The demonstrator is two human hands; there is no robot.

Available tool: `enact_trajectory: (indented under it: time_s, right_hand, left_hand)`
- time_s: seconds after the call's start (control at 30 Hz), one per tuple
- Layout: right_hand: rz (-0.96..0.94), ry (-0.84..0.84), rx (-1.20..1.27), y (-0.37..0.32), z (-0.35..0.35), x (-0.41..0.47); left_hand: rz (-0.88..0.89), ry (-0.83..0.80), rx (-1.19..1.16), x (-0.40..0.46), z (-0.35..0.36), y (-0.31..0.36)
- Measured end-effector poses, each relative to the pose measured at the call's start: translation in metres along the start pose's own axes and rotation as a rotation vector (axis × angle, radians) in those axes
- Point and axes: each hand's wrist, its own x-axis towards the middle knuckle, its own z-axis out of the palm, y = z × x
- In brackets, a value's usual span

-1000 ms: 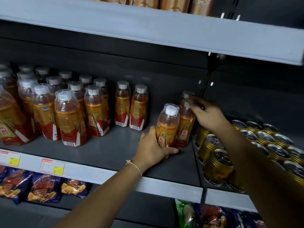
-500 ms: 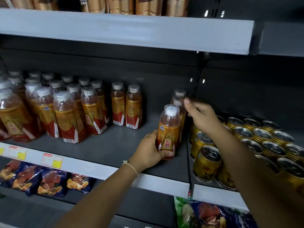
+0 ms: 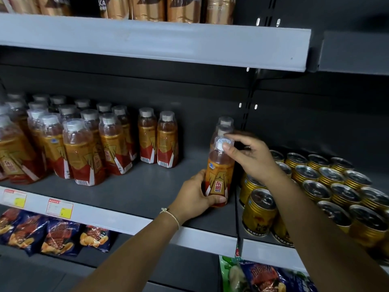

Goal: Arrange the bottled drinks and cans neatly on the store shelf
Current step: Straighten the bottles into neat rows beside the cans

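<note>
Bottle (image 3: 219,173) stands at the right end of the shelf (image 3: 134,186), front of a short row, just beside the cans (image 3: 328,182). I judge it full, fairly heavy, its smooth label slippery; best held low round the body. My left hand (image 3: 195,197) wraps its base, fingers (image 3: 216,200) curled round it. My right hand (image 3: 252,159) pinches the white cap, other fingers loosely spread.

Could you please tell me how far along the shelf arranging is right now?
Done: gold metal cans sit in rows. In hand: left hand grips the orange plastic bottle; right hand touches its white cap. Left: two stray bottles stand apart.
</note>
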Motion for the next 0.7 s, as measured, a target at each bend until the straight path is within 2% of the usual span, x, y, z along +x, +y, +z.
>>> enact_trajectory:
  time_s: [0.23,0.47,0.7]
  right_hand:
    - [-0.008,0.055,0.023,0.004,0.007,0.000]
    - [-0.019,0.122,-0.065,0.004,0.011,-0.004]
    - [-0.011,0.165,-0.158,0.003,0.016,-0.004]
  left_hand:
    - [0.042,0.017,0.022,0.000,0.004,-0.007]
    - [0.091,0.004,0.065,0.003,0.000,-0.011]
    - [0.076,-0.023,0.013,0.002,-0.003,-0.010]
